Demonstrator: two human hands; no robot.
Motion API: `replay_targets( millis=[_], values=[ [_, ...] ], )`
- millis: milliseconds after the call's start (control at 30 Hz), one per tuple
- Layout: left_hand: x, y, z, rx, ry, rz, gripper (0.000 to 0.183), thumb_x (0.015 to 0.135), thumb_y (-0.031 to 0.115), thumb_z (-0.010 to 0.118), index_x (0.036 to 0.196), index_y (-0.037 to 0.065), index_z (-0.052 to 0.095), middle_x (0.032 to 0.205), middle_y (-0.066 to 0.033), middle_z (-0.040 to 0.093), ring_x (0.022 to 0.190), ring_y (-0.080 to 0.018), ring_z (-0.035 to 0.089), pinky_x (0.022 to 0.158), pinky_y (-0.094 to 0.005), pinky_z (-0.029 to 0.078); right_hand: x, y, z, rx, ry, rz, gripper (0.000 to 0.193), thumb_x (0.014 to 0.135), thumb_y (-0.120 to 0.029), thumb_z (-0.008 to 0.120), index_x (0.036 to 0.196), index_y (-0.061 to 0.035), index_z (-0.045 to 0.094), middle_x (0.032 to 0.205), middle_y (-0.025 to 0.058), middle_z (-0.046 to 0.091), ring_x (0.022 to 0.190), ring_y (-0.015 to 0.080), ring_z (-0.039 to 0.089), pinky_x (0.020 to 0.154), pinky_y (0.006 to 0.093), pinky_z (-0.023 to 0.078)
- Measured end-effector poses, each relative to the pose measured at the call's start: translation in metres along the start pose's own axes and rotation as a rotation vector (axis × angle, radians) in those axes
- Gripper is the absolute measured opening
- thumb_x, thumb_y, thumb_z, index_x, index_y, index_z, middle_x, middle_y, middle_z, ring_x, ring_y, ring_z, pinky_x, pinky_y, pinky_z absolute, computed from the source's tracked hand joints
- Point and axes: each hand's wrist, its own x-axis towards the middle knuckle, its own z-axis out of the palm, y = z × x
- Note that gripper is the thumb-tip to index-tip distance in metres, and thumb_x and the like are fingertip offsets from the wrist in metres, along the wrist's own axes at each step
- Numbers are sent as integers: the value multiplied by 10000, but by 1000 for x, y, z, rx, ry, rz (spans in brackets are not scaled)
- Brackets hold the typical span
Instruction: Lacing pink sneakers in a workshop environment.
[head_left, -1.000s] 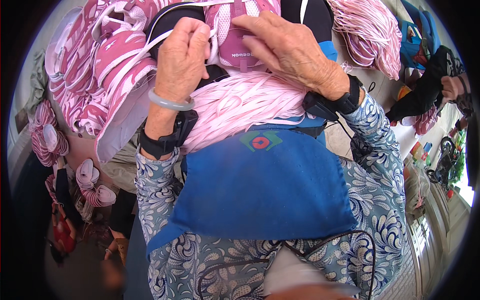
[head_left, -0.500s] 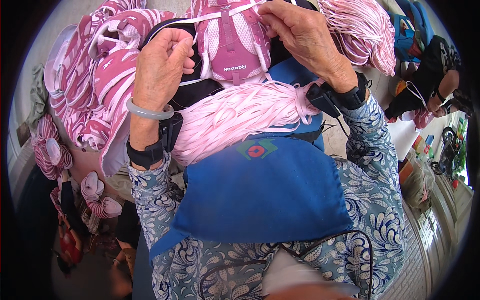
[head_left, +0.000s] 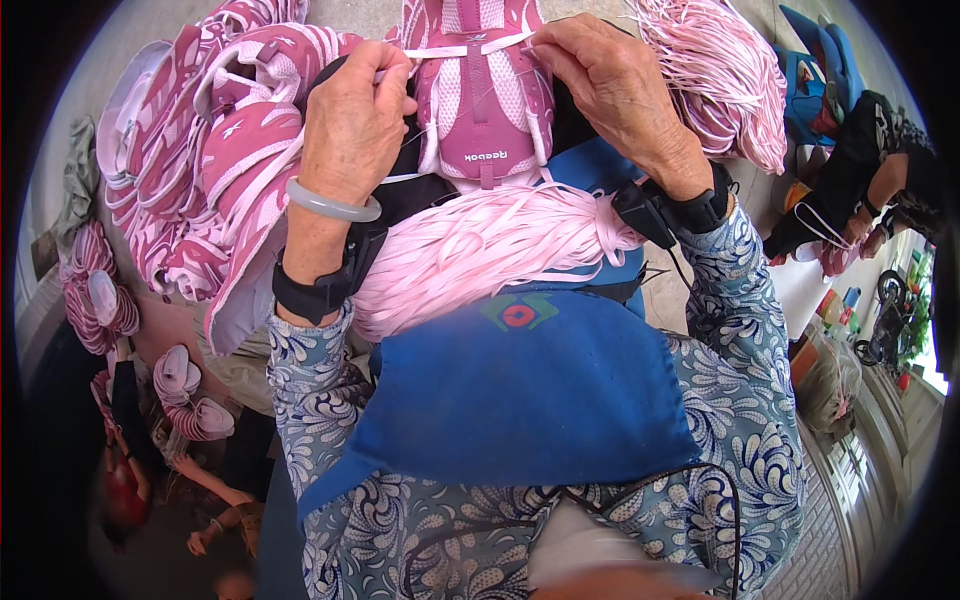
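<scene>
A pink and white shoe upper [head_left: 487, 150] lies in front of me, its toe end toward me. Across it runs a pale shoelace [head_left: 455, 50], pulled nearly straight between my two hands. On the left side, my left hand [head_left: 357, 125] is closed, pinching one end of the lace. At the right side of the upper, my right hand [head_left: 612, 90] pinches the lace between thumb and fingers. A thick bundle of pale pink shoelaces [head_left: 490, 240] lies across my lap, just nearer than the upper.
Many pink shoe uppers [head_left: 245, 150] are piled at the left. Another bundle of laces [head_left: 710, 80] lies at the far right. My blue apron [head_left: 520, 400] covers my lap. Other people's arms [head_left: 215, 480] show at the lower left, and another person's hand [head_left: 855, 225] at the right.
My left hand has moved up and to the right, my right hand slightly right and down. The slanting lace now runs nearly level across the upper, which sits a little lower in view.
</scene>
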Motion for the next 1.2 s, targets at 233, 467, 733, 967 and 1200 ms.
replay_targets(
  millis=[233,467,733,967,1200],
  values=[
    [9,-12,8,153,96,258,154,929,126,517,1005,11,587,887,-51,645,795,-118,643,619,-221,529,18,-3,-3,161,-74,110,122,856,-115,558,823,0,578,710,197,557,665,363,567,588,412,439],
    [8,-16,4,-145,54,207,87,896,94,545,924,22,586,817,-53,657,755,-109,650,637,-227,526,23,-7,-9,42,-201,99,140,854,-119,552,787,3,565,703,205,555,680,366,576,594,415,443],
    [23,-14,-2,0,-23,222,100,897,112,576,950,29,595,839,-17,624,788,-83,621,653,-186,502,40,-1,-9,219,-349,348,234,819,-170,611,716,35,566,579,152,541,518,228,531,498,336,409],
    [20,8,-5,-271,7,85,63,840,53,555,826,-8,567,635,-72,565,602,-128,551,545,-280,431,26,-6,-1,369,-211,602,258,850,-195,620,726,30,598,556,34,498,526,75,450,463,270,367],
    [20,12,-1,2,147,175,64,788,39,598,825,-3,566,639,-76,586,586,-115,566,530,-254,445,23,-9,6,337,-119,556,258,854,-196,610,749,39,598,556,50,491,523,80,439,469,275,373]
  ],
)
